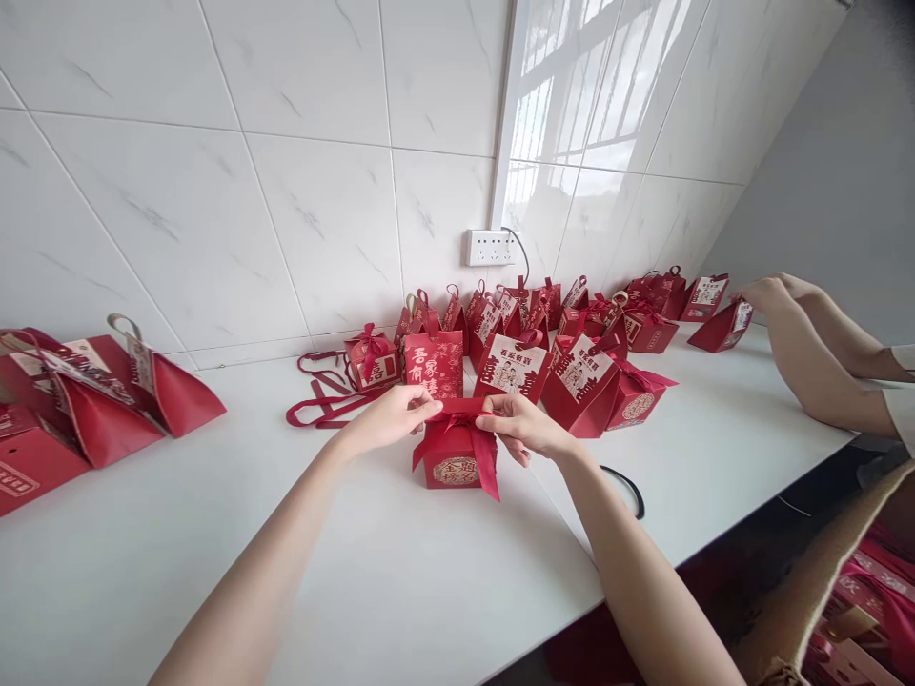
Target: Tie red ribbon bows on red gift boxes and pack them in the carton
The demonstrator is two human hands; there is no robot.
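Red box [448, 444] upright, emblem [456, 471] nearside, long axis unclear

White marbled tile wall [315, 210], bright window reflection [607, 86]; grey side wall [822, 181]; white tabletop [386, 572].

Front ribboned gift box [443, 440]: round gold medallion [456, 471], four Chinese characters, looks like 金榜题名. Upright red box [434, 364] behind: big white 吾家有, fourth character like 囍. White-panelled box [513, 367] to its right: 吾家有喜 on top, large 囍 at both sides. Tilted box [580, 386] next over: 囍 too, header slanted, hard to read. Small bow-topped box [372, 360]: 喜-type character on label. Medallion on far-right ribboned box [636, 405]: too small. Gold-framed stamp [18, 483] on left-hand box: illegible.
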